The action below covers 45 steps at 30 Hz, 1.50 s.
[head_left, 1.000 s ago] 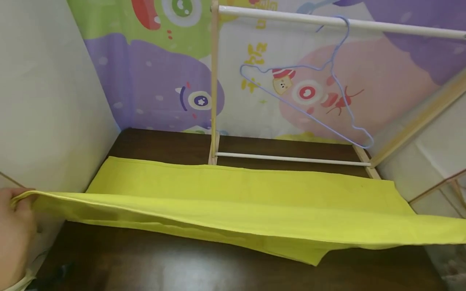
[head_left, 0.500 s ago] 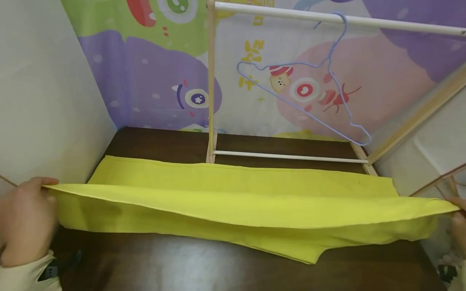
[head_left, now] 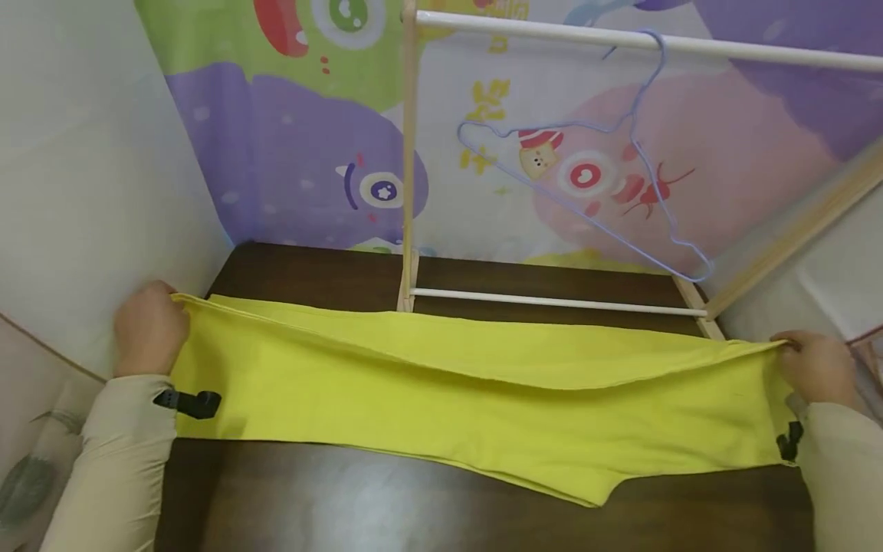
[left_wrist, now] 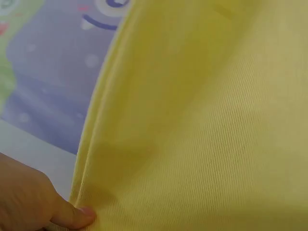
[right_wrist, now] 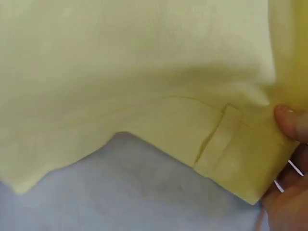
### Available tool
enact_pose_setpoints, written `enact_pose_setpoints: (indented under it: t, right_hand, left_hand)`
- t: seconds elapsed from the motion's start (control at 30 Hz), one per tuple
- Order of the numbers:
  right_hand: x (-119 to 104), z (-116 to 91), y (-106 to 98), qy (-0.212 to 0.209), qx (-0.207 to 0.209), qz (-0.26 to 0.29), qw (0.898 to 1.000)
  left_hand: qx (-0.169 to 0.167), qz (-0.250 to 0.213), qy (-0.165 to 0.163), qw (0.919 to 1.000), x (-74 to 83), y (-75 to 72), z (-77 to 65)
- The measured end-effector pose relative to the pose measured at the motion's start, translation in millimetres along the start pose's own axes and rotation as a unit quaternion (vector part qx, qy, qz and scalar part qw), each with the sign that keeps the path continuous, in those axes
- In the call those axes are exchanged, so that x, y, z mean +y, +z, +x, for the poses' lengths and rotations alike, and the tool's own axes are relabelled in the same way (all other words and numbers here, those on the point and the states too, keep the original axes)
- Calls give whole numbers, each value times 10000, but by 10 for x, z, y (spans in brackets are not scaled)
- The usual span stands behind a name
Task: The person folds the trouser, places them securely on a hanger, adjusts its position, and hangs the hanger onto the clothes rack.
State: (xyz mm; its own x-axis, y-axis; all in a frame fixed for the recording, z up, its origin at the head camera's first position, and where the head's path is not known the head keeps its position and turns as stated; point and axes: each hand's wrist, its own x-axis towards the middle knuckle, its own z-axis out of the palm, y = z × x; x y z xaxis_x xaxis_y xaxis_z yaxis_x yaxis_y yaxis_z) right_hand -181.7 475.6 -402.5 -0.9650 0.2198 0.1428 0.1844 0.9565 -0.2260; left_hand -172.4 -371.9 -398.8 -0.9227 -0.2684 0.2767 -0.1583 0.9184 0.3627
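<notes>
Yellow trousers (head_left: 441, 418) lie lengthwise across the dark table, legs to the left and waist to the right. One layer's long edge is raised between the two hands and sags in the middle, over the flat layer behind. At the left end my left hand (head_left: 150, 328) pinches the leg's hem corner; in the left wrist view its thumb (left_wrist: 79, 217) presses on the cloth. My right hand (head_left: 821, 366) grips the waist corner at the right end. A belt loop (right_wrist: 219, 139) shows near that corner in the right wrist view. The crotch point faces the front edge.
Behind the trousers stands a wooden rack (head_left: 408, 176) with a white top rail (head_left: 524, 27) and a lower rail (head_left: 552, 300). A blue wire hanger (head_left: 586, 218) hangs from the top rail. Pale panels (head_left: 83, 153) flank the dark table (head_left: 331, 498), with a cartoon backdrop behind.
Both hands have carried the raised edge of the trousers away from the front, toward the rack. The right hand has come into view, and the front layer now lies spread below the edge.
</notes>
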Motion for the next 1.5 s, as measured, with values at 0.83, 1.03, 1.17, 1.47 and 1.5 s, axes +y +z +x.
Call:
enact_pose_setpoints:
  t: [0.83,1.03,1.17,1.47,1.5]
  right_hand:
    - [-102,91,466,-76,-955,-510,9941]
    - [-63,14,518,-145,-1281,-472,9905]
    - [-40,-68,532,-616,-1777,-606,9803]
    - [15,-346,598,-593,-2170,-349,9737]
    - [13,-371,616,-557,-2138,-326,9747]
  left_hand:
    - [-2111,571,-765,9728,-267,569,-50]
    - [-2240,506,-879,9693,-322,510,-325]
    - [-2224,476,-995,9687,-377,435,-492]
    - [-2154,247,-1489,9648,-451,370,-696]
    - [-2170,226,-1589,9629,-467,365,-722]
